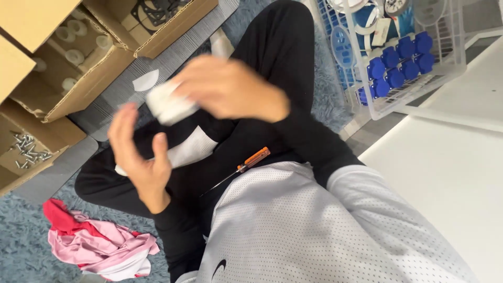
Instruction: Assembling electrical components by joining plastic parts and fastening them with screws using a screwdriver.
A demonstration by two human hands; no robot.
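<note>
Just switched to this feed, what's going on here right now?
A person sits on a blue-grey rug. The right hand grips a small white part, blurred by motion; the left hand is open just below it. An orange-handled screwdriver lies in the lap. Cardboard boxes and a clear basket of blue parts stand nearby.

Grey-blue carpet [21, 246] on floor: pink-red cloth [99, 246], open cardboard boxes [68, 68], box of screws [29, 149], clear plastic basket [419, 78].
</note>
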